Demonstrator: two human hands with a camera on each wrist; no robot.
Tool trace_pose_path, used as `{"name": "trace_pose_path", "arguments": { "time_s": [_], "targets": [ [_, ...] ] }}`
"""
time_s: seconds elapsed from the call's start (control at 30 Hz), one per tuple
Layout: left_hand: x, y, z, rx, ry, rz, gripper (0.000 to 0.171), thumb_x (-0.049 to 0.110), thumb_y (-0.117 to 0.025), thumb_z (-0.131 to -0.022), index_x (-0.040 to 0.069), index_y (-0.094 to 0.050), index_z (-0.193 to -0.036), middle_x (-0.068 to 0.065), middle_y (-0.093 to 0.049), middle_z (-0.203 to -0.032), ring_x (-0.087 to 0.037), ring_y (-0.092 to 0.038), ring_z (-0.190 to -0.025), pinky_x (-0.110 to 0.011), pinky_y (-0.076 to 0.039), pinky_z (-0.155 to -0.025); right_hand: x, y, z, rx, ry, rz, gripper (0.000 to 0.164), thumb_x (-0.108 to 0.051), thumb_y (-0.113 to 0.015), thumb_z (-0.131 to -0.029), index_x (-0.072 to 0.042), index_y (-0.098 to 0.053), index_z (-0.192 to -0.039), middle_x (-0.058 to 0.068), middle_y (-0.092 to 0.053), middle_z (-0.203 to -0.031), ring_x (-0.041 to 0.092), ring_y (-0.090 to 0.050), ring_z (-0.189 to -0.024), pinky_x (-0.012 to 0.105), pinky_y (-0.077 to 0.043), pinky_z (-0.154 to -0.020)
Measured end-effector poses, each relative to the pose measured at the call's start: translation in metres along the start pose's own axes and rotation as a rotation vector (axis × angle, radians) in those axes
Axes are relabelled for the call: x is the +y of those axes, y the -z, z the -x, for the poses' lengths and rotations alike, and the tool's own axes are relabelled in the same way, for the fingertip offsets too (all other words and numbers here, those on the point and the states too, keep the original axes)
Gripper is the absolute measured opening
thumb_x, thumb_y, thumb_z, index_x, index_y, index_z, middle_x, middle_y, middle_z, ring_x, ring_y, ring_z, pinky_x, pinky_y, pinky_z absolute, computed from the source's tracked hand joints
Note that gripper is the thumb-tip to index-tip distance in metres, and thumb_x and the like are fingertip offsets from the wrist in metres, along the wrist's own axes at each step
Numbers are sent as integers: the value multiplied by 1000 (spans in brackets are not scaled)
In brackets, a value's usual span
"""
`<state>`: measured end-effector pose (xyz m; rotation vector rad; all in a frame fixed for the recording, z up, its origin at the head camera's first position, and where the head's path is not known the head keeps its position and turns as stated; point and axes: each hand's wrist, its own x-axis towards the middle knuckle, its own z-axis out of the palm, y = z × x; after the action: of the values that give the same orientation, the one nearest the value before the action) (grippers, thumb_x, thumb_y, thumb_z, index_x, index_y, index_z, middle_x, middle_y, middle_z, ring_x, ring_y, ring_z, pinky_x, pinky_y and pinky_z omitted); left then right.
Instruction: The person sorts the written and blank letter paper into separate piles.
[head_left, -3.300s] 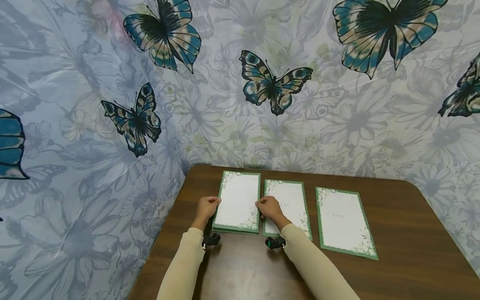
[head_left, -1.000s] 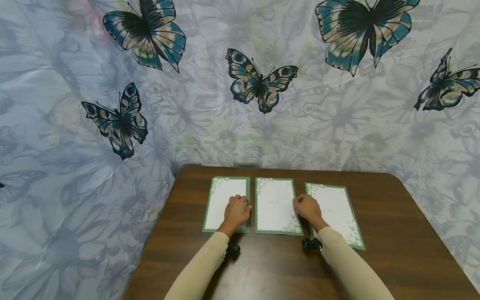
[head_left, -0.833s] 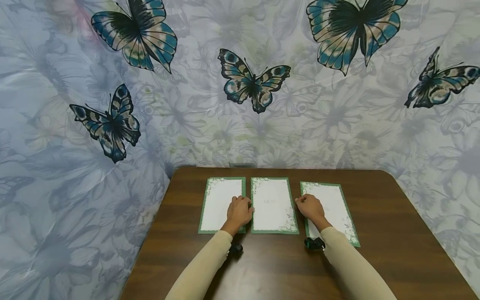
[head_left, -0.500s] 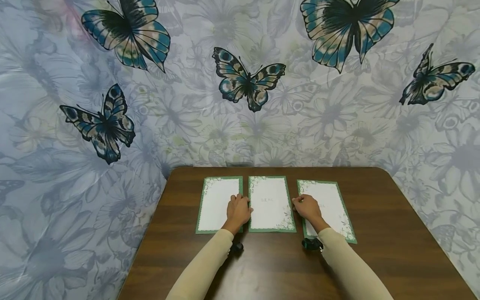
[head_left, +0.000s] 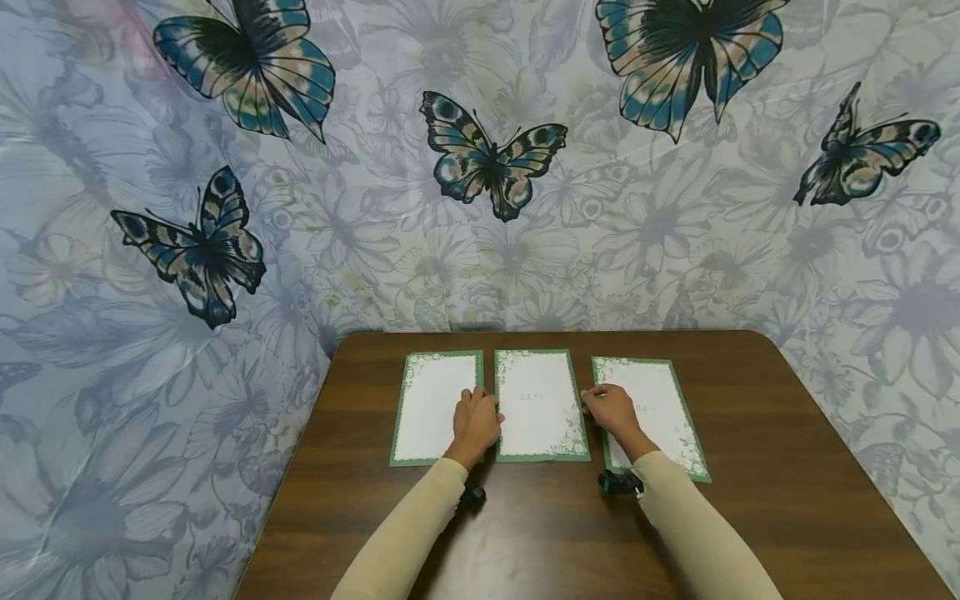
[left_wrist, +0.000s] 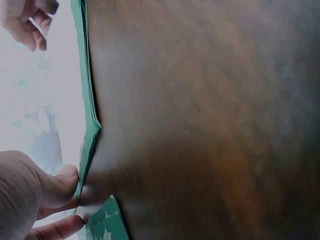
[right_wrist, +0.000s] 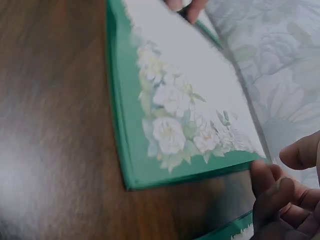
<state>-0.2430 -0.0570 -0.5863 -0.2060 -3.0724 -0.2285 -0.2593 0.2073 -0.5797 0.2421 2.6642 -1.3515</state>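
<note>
In the head view, three white sheets with green floral borders lie in a row on the table. The middle one tops a thin stack of paper sheets [head_left: 536,433], whose layered green edges show in the left wrist view. My left hand [head_left: 476,423] lies over the right side of the left sheet [head_left: 431,408] and pinches the stack's left edge between thumb and forefinger. My right hand [head_left: 615,414] is at the stack's right edge, its bent fingertips touching there. Its thumb [right_wrist: 302,152] stands apart in the right wrist view. Beneath that hand lies the right sheet [head_left: 678,433].
The brown wooden table [head_left: 765,500] reaches back to a wall covering [head_left: 637,275] printed with flowers and butterflies. Both wrists carry a black strapped device [head_left: 621,483]. The right sheet lies slightly askew, its right side slanting.
Both hands have gone from the left stack to the edges of the middle one, which lies apart from its neighbours. Over the last half second the hands barely move; the view has turned right.
</note>
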Motion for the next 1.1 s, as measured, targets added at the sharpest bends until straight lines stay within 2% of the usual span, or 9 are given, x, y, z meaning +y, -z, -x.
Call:
{"name": "trace_pose_path", "arguments": {
  "time_s": [0.17,0.27,0.47,0.57,0.67,0.77,0.9,1.0,1.1],
  "targets": [
    [1,1,0,-11,6,2,24,32,-64,-95,16,-74,-111,-5,-63,-116,-26,-53,-98,-36,-50,-78,-4,0,-3,-72,-100,-205,39,-34,-57,-98,-2,-66,-119,0,-65,-75,13,-49,-57,27,-40,-51],
    [2,1,-1,-18,11,-10,23,32,-64,-95,17,-75,-109,-5,-63,-116,-26,-53,-99,-36,-50,-78,-5,-1,-5,-117,-119,-266,40,-36,-59,-97,-3,-67,-119,-3,-59,-72,12,-43,-55,26,-36,-49],
    [4,1,-2,-18,13,-30,20,32,-64,-96,16,-76,-95,-6,-63,-115,-27,-53,-101,-36,-51,-79,-4,-6,-6,-107,-60,-176,45,-43,-64,-94,-6,-68,-118,11,-65,-106,16,-52,-77,29,-45,-61],
    [4,1,-3,-15,12,-24,20,31,-64,-96,16,-75,-93,-6,-63,-116,-27,-53,-101,-37,-51,-79,-4,-8,-6,-88,-39,-152,46,-43,-68,-91,-4,-68,-116,17,-63,-118,20,-53,-80,30,-45,-63],
    [4,1,-2,-13,12,-13,21,31,-63,-96,15,-75,-89,-6,-64,-116,-27,-53,-102,-37,-51,-80,-6,-8,-6,-67,-17,-121,43,-40,-69,-91,-2,-69,-112,19,-64,-115,24,-54,-80,32,-45,-64],
    [3,3,-3,8,1,-25,25,34,-63,-96,15,-74,-83,-5,-66,-110,-27,-54,-100,-38,-50,-80,-7,-8,-6,-50,11,-74,40,-38,-67,-92,-2,-71,-109,19,-65,-115,29,-59,-93,37,-49,-72],
    [-1,4,-4,42,-12,-29,30,37,-61,-96,12,-75,-87,-6,-69,-98,-28,-57,-96,-39,-50,-82,-6,-9,-6,-27,62,-24,34,-34,-62,-97,-1,-70,-105,16,-66,-98,27,-57,-84,34,-45,-68],
    [-3,5,-5,52,-1,49,30,36,-61,-97,12,-77,-97,-8,-70,-96,-29,-56,-93,-40,-50,-81,-6,-8,-5,-5,101,-22,31,-30,-60,-99,-1,-67,-103,9,-59,-81,20,-46,-70,30,-37,-61],
    [-4,7,-5,53,26,182,28,35,-61,-97,14,-77,-104,-8,-72,-101,-29,-55,-92,-40,-50,-78,-5,-5,-4,7,123,-47,31,-29,-59,-100,0,-65,-108,6,-56,-80,17,-45,-69,30,-38,-62]
  ]
}}
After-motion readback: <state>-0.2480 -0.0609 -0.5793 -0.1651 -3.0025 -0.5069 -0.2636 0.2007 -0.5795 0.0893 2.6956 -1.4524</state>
